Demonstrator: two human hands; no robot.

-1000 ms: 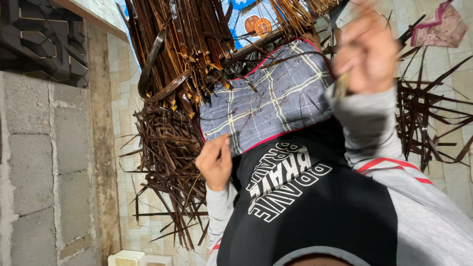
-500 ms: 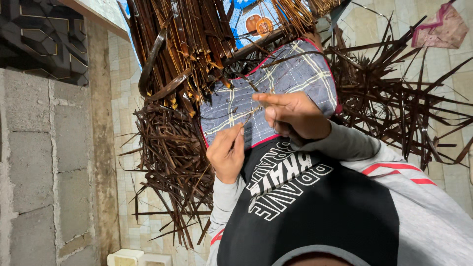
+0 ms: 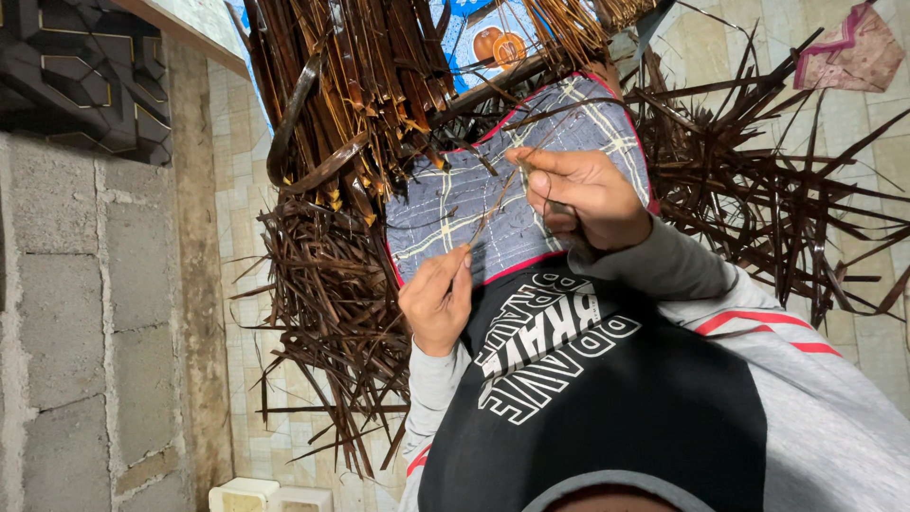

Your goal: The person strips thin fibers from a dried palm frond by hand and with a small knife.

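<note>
Head view, person seated, grey-sleeved arms over a black printed top. Left hand (image 3: pixel 438 299) sits at the lower edge of the grey plaid cloth (image 3: pixel 474 204) on the lap, grip closed: thumb and fingers pinch the near end of a thin dry leaf strip (image 3: pixel 493 210). The strip runs up and right across the cloth to the right hand (image 3: pixel 588 199). Right hand grip also closed on the strip's far end, forefinger stretched out along it, other fingers curled in. Whether the right hand also holds a small tool cannot be told; something dark shows under the fingers. The strip is off the cloth, stretched between both hands, just above the lap. Pile of dark brown leaf strips (image 3: pixel 327 303) lies on the tiled floor (image 3: pixel 242 190) left of the lap; another scatter of strips (image 3: pixel 768 199) to the right. Bundle of longer brown strips (image 3: pixel 351 85) hangs or leans above the cloth. Grey block wall (image 3: pixel 76 313) at the left. Pink cloth scrap (image 3: pixel 848 57) on the floor, top right.
</note>
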